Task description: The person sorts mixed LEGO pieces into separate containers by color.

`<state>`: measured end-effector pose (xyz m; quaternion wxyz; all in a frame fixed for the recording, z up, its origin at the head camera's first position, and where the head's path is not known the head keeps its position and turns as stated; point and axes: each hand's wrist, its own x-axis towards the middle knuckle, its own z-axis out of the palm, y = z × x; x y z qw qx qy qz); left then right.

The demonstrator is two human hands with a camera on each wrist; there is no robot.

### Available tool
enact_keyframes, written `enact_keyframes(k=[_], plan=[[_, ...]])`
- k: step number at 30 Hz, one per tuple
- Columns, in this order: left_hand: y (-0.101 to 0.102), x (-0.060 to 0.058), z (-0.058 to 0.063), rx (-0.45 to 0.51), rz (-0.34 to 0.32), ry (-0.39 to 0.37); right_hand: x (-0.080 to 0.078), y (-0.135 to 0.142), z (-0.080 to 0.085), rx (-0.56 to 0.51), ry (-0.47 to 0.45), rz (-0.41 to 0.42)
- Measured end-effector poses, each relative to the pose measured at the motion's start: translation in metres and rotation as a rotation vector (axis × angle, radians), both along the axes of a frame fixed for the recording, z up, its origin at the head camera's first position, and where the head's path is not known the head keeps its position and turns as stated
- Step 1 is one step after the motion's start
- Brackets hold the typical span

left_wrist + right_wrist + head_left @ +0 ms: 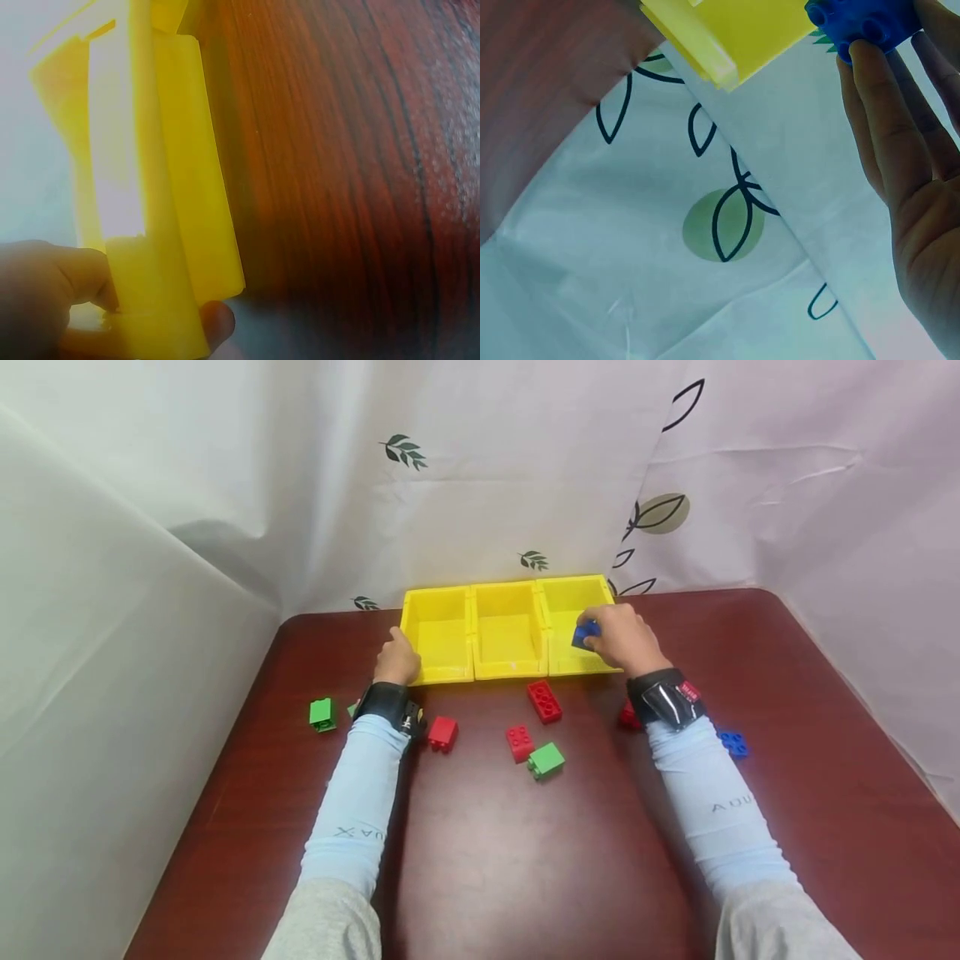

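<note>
Green plastic shows first, left of the person's left hand (397, 658): an upright-looking rectangular toy block (322, 714) on the reddish-brown wooden counter (480, 868). That hand pinches the left end of a row of three yellow plastic bins (510, 670) between thumb and finger. Between the two hands and nearer the body lie a short red plastic block (442, 734), a red studded plastic block (519, 743), a longer red studded plastic block (544, 702) and a green studded plastic block (546, 761). The right hand (621, 635), fingers closed to a pinch, holds a blue studded plastic block (583, 636) over the right-hand bin. Right of it, nearer the body, lies another blue block (732, 743).
</note>
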<state>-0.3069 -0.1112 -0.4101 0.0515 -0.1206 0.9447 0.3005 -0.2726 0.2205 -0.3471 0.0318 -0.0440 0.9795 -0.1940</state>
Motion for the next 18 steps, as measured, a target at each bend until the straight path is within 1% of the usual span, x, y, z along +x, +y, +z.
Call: enact_keyframes(k=[7,10,18], plan=[[0.0,-0.002,0.001,-0.012,0.006,-0.013,-0.029,-0.003,0.009,0.01,0.021,0.031],[0.001,-0.002,0.0,-0.015,0.014,-0.012,-0.042,-0.007,0.009,0.018,0.03,0.054],[0.0,-0.002,-0.001,-0.002,0.019,-0.012,-0.072,-0.014,0.005,0.031,-0.012,0.08]])
